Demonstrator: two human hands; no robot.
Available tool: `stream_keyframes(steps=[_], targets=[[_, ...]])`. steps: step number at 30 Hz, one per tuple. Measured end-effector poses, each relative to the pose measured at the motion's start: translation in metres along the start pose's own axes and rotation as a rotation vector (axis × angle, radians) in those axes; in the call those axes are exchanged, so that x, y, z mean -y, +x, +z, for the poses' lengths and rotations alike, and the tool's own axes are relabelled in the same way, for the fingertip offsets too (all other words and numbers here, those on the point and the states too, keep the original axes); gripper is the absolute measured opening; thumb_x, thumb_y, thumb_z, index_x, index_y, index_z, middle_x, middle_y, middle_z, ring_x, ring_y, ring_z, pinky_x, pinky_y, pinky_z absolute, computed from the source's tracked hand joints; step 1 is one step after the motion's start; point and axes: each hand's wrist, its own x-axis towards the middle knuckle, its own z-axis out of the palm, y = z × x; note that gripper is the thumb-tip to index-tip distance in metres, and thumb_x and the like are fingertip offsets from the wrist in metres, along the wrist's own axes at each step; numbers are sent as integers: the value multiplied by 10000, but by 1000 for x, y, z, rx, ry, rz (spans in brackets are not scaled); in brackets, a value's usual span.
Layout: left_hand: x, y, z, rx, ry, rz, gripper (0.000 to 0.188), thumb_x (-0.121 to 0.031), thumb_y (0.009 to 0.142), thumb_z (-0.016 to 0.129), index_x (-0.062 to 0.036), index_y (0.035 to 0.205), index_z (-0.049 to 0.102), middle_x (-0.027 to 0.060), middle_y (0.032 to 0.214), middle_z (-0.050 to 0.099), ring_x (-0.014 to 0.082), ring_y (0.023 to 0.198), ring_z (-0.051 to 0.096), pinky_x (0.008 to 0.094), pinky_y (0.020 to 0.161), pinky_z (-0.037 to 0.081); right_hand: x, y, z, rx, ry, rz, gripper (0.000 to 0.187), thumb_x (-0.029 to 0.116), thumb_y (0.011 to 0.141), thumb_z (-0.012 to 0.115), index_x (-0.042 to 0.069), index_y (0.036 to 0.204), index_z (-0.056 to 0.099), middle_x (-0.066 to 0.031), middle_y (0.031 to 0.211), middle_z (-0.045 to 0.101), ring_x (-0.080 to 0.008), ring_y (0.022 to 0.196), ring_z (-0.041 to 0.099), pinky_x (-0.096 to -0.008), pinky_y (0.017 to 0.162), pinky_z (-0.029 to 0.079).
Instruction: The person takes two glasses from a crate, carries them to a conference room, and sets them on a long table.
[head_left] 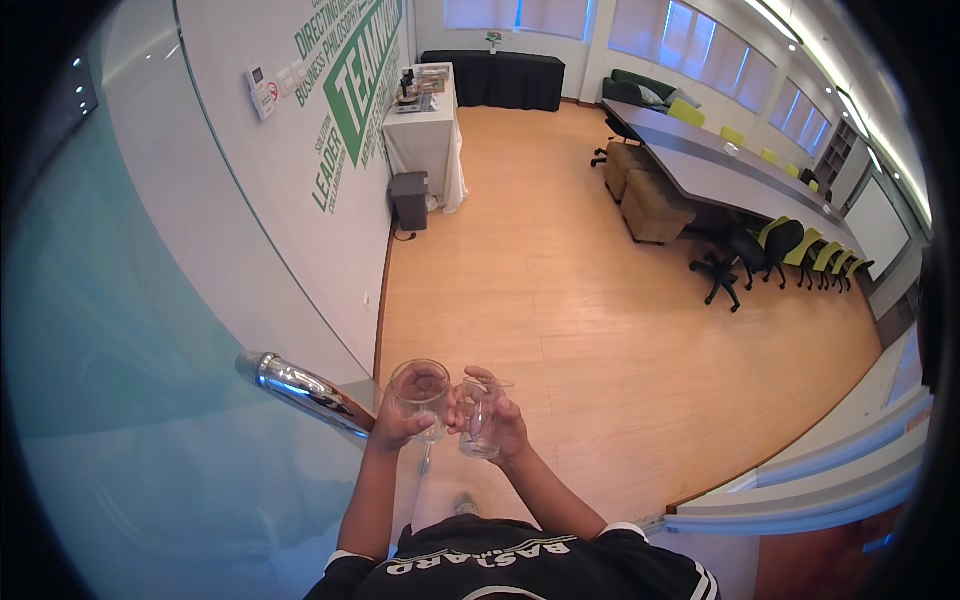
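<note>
In front of my body I carry two clear, see-through glasses close together. My left hand (393, 424) is closed around a wide round glass (421, 383), its rim facing up. A narrower, straight-sided drinking glass (482, 425) is in my right hand (512, 430), whose fingers wrap around its sides. The two hands are side by side, and the fingers between the glasses partly overlap. Both glasses look empty of any coloured drink.
A glass door with a chrome handle (310, 392) stands at my left. Farther off are a grey bin (409, 200), a white-draped table (425, 135) and a black-draped table (510, 80). On the right, a long table (740, 178) is lined with chairs and brown ottomans (652, 205).
</note>
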Motion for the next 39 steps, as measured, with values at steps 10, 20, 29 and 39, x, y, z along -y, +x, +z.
stream_keyframes(steps=[10, 20, 29, 39], targets=[[-14, 1, 1, -1, 2, -58, 650, -268, 645, 813, -7, 1126, 463, 124, 930, 564, 197, 765, 601, 320, 669, 517, 0, 2, 19, -83, -105, 8, 736, 487, 791, 634, 107, 1345, 334, -157, 1030, 515, -265, 854, 589, -383, 749, 535], [-17, 16, 13, -30, 27, 12, 659, -283, 660, 796, 3, 1147, 456, 132, 929, 568, 188, 754, 603, 304, 674, 513, 18, 9, 26, -72, -59, -52, 699, 384, 814, 639, 66, 1332, 293, -156, 1073, 550, -244, 826, 630, -407, 746, 564], [-27, 20, 19, -61, 13, -4, 644, -272, 667, 785, 8, 1142, 452, 134, 914, 567, 192, 765, 606, 300, 677, 518, 27, 21, 31, -34, -37, 19, 678, 361, 820, 632, 57, 1327, 298, -169, 1067, 545, -239, 828, 621, -410, 737, 560], [-30, 19, 12, -171, 133, -40, 664, -279, 638, 795, 2, 1137, 459, 108, 1034, 517, 183, 899, 578, 305, 745, 510, 27, 36, 20, -9, -16, 46, 670, 331, 820, 643, 47, 1323, 303, -178, 1068, 542, -256, 819, 624, -407, 723, 562]])
